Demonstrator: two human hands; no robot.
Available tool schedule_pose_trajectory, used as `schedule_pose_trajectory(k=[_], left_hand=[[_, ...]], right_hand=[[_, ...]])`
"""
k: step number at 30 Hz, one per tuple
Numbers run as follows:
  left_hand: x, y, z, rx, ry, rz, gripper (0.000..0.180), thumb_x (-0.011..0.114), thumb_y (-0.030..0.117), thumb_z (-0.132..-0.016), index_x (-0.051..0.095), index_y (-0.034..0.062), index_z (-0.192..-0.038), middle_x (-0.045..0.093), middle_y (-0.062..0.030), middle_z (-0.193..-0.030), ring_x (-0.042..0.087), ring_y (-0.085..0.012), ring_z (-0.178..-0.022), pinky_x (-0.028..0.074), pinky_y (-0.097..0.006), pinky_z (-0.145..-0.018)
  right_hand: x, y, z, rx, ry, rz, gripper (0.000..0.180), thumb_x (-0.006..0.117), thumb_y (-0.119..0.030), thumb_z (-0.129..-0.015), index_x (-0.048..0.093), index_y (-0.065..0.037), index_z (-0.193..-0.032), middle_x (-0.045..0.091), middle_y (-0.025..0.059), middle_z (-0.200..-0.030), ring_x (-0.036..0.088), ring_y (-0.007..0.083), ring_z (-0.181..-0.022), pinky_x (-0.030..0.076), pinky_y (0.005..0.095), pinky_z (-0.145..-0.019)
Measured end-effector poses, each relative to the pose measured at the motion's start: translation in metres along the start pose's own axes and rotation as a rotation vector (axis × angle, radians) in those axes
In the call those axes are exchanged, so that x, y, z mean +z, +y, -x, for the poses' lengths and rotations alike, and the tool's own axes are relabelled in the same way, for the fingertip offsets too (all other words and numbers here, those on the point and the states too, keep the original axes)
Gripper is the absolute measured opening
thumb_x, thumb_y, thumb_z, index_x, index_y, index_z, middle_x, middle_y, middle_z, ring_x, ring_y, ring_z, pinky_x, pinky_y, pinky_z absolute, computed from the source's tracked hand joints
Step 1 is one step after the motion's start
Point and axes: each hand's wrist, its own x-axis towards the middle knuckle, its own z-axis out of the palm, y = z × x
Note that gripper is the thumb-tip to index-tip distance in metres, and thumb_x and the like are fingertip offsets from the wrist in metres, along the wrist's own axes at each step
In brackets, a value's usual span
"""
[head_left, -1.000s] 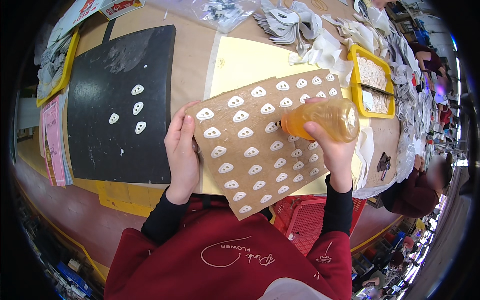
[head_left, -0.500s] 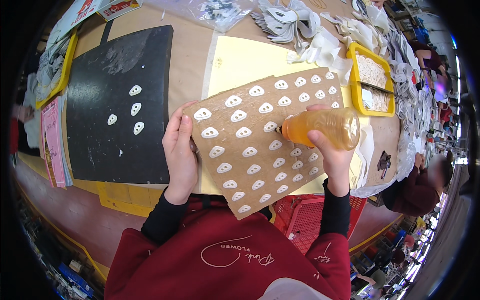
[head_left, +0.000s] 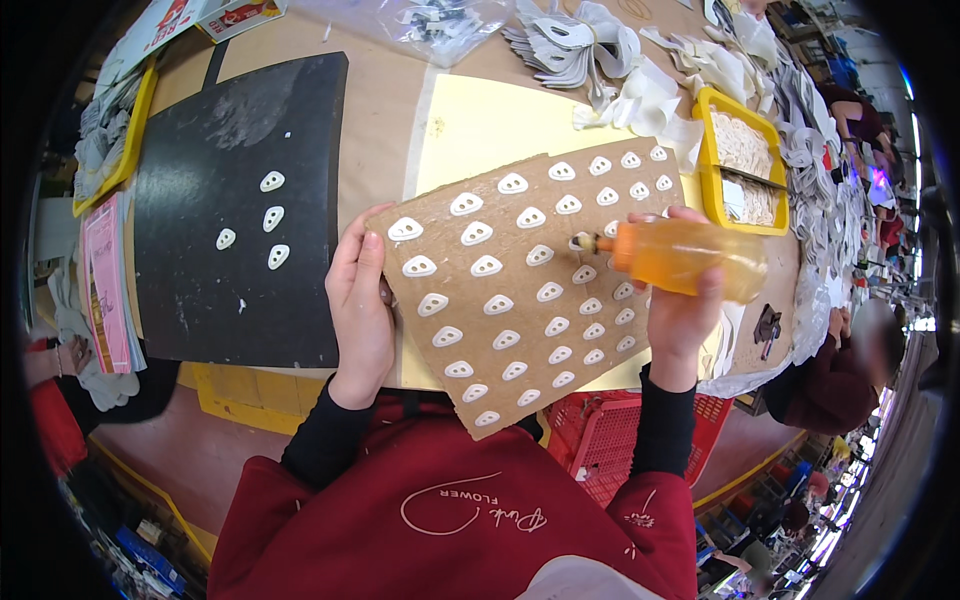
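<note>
My left hand (head_left: 360, 305) grips the left edge of a brown cardboard sheet (head_left: 520, 280), thumb on top. Rows of small white rounded-triangle pieces (head_left: 486, 265), each with two holes, lie across the sheet. My right hand (head_left: 680, 315) is wrapped round a clear squeeze bottle (head_left: 690, 255) of amber liquid, tilted on its side with an orange cap. Its dark nozzle tip points left, over a white piece in the right half of the sheet. Whether the tip touches that piece, I cannot tell.
A black board (head_left: 200, 300) with several similar white pieces lies left. Under the cardboard is a yellow sheet (head_left: 480, 115). A yellow tray (head_left: 710, 150) of white pieces stands right, near bundled grey cut-outs (head_left: 570, 45). A red crate (head_left: 610, 440) is below the table edge. Co-workers sit at right.
The bottle in my right hand has moved right, to another piece. My left hand and the cardboard are nearly still. At far left, a co-worker's red sleeve and hand have moved further into view.
</note>
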Motion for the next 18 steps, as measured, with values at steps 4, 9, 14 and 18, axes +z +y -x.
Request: schedule_pose_trajectory(k=[4, 9, 14, 18], left_hand=[[0.0, 0.0, 0.0, 0.005, -0.009, -0.001, 0.03, 0.041, 0.019, -0.101, 0.053, -0.0014, -0.12, 0.06, -0.0034, -0.104, 0.054, -0.0049, -0.091, 0.043, -0.02, -0.079], [0.0, -0.002, -0.001, 0.01, -0.001, 0.002, 0.03, 0.041, 0.019, -0.101, 0.053, -0.0014, -0.12, 0.06, -0.0034, -0.104, 0.054, -0.0051, -0.091, 0.043, -0.02, -0.08], [-0.005, -0.003, -0.001, -0.019, -0.01, -0.017, 0.031, 0.041, 0.019, -0.101, 0.053, -0.0017, -0.12, 0.06, -0.0039, -0.105, 0.055, -0.0061, -0.093, 0.043, -0.021, -0.082], [-0.002, 0.0, 0.0, -0.014, -0.018, 0.01, 0.031, 0.041, 0.019, -0.101, 0.052, -0.0019, -0.12, 0.06, -0.0047, -0.106, 0.055, -0.0068, -0.095, 0.043, -0.022, -0.084]], right_hand=[[0.01, 0.015, 0.002, -0.142, -0.153, 0.033, 0.068, 0.077, -0.036, -0.077, 0.046, 0.001, -0.126, 0.058, 0.0197, -0.118, 0.056, 0.0289, -0.112, 0.05, 0.0409, -0.09], [0.014, 0.019, 0.004, -0.111, -0.204, 0.059, 0.07, 0.082, -0.03, -0.072, 0.048, -0.001, -0.126, 0.057, 0.0181, -0.123, 0.055, 0.027, -0.114, 0.047, 0.0392, -0.095], [0.014, 0.017, 0.002, -0.1, -0.234, 0.117, 0.069, 0.083, -0.029, -0.071, 0.049, -0.001, -0.125, 0.056, 0.0169, -0.125, 0.056, 0.0257, -0.113, 0.047, 0.0386, -0.095], [0.017, 0.017, 0.003, -0.097, -0.242, 0.098, 0.07, 0.083, -0.029, -0.071, 0.049, -0.001, -0.125, 0.056, 0.0167, -0.125, 0.056, 0.0256, -0.113, 0.047, 0.0383, -0.095]])
